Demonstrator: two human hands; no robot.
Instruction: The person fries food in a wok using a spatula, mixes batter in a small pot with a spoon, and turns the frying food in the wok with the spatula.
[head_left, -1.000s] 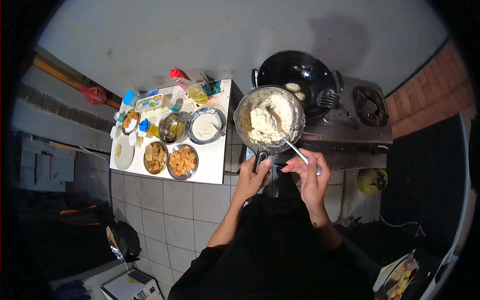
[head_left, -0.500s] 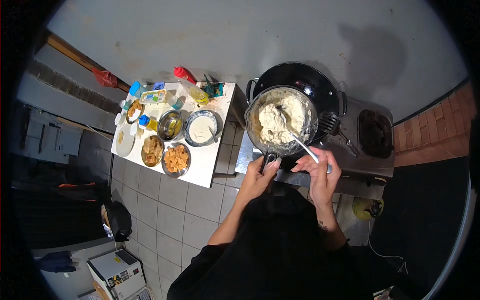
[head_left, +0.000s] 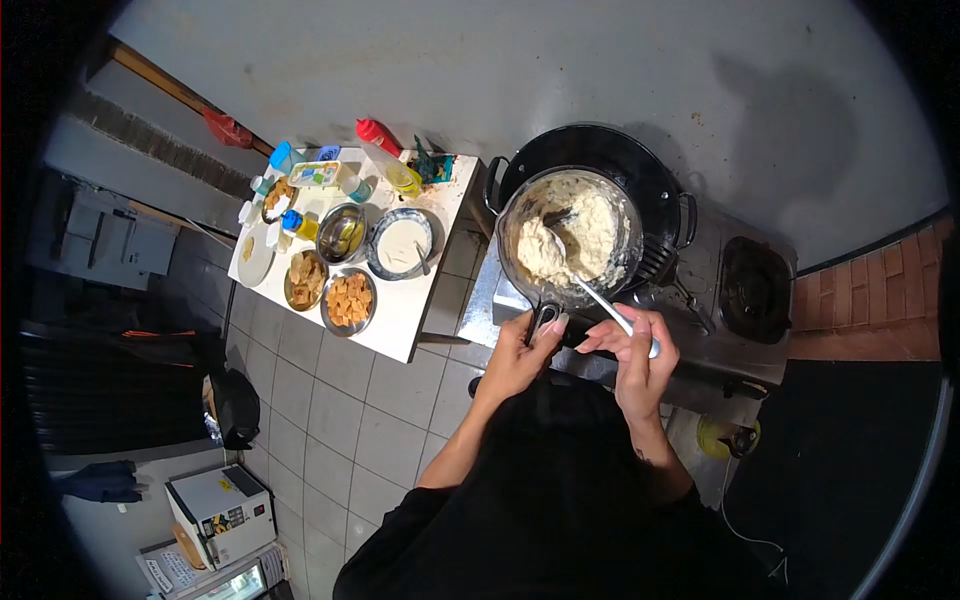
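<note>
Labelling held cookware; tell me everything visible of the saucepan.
The round saucepan looks metal, with a dark handle in the left hand. Inside, it is grey and smeared with pale, lumpy batter. Mouth up, it partly hides the black wok; whether they touch is unclear. A spoon in the right hand reaches into it.

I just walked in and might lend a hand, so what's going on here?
A person's left hand grips the handle of a pan, which partly hides a black wok on the stove. The right hand holds a spoon, its far end in thick pale mixture inside the pan. A bowl of orange-brown cubes sits on the white table.
</note>
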